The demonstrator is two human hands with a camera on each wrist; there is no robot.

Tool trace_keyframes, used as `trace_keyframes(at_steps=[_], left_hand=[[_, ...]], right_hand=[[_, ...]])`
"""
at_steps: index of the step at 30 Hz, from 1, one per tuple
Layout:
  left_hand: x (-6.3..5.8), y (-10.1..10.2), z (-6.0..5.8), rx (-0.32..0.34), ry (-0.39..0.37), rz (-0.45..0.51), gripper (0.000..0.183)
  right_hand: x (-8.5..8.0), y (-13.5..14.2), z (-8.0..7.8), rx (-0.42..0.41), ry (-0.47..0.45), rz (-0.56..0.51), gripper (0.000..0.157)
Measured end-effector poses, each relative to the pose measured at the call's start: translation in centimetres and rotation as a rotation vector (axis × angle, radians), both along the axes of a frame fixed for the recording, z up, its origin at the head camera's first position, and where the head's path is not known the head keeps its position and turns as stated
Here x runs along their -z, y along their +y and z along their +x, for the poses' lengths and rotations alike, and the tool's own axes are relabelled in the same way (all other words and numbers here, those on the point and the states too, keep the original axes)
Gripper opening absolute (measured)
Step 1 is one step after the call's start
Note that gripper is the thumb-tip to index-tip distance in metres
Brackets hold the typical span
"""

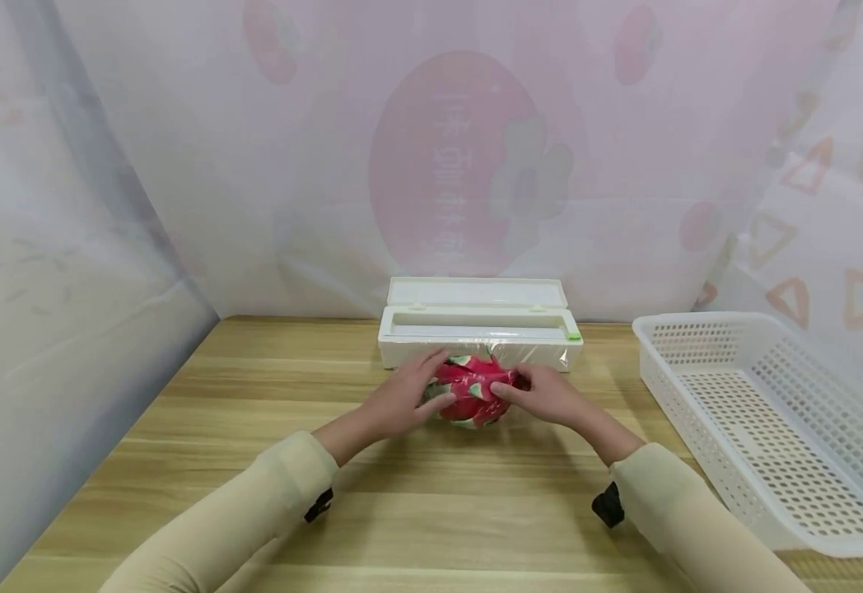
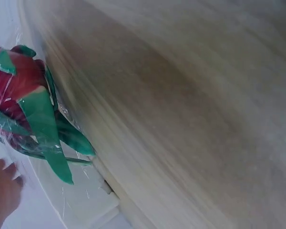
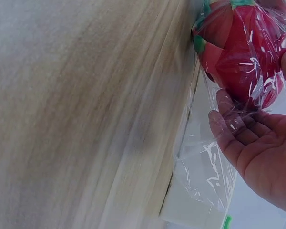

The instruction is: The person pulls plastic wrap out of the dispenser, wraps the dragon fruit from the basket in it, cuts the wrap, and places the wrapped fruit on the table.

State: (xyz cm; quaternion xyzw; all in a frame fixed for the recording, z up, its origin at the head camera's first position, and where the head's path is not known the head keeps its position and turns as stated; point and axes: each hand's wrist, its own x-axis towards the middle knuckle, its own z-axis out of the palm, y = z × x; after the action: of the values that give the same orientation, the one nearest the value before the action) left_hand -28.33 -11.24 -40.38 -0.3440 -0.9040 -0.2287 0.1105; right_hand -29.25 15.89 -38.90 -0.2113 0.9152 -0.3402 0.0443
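Dragon fruit (image 1: 468,399), red with green scales, and the two hands about it: the fruit lay crosswise between the hands, directly in front of a white box (image 1: 409,354); from where I stood I could not tell whether it rested on the bench (image 1: 461,511) or was slightly raised. Clear film (image 3: 207,167) covered it, creased and glossy, with a loose part spreading past its right end before the box. The left hand (image 1: 402,399) stood at the fruit's left end, fingers extended and thumb apart from them. The right hand (image 1: 550,395) held the opposite end, its thumb on the near side and its fingers bent about the far side, some of them behind the film. The box stood with its lid (image 1: 476,290) raised; a long opening on top showed a white strip, and a small green piece (image 1: 573,336) sat at its right corner. Farther right, a white perforated basket (image 1: 654,362) stood on the bench. Pale sleeves (image 1: 231,511) covered the person's forearms, and a pale curtain (image 1: 291,165) printed with fruit hung behind.
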Motion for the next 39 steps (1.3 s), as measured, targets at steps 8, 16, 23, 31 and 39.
trace_keyframes(at_steps=[8, 16, 23, 31, 39], left_hand=[[0.0, 0.0, -0.2, 0.346, 0.616, -0.188, 0.075], [1.0, 0.0, -0.2, 0.381, 0.64, -0.305, 0.088], [1.1, 0.2, -0.3, 0.375, 0.572, -0.309, 0.094], [1.1, 0.2, -0.6, 0.391, 0.548, -0.278, 0.093], [1.1, 0.1, -0.9, 0.394, 0.554, -0.266, 0.095]], right_hand=[[0.1, 0.0, -0.3, -0.008, -0.009, -0.011, 0.047], [0.0, 0.0, -0.5, -0.014, 0.011, 0.011, 0.045], [0.0, -0.1, -0.5, 0.003, -0.004, 0.015, 0.047], [-0.1, 0.1, -0.4, 0.013, -0.02, -0.002, 0.058], [-0.6, 0.8, 0.1, 0.032, 0.154, 0.006, 0.084]])
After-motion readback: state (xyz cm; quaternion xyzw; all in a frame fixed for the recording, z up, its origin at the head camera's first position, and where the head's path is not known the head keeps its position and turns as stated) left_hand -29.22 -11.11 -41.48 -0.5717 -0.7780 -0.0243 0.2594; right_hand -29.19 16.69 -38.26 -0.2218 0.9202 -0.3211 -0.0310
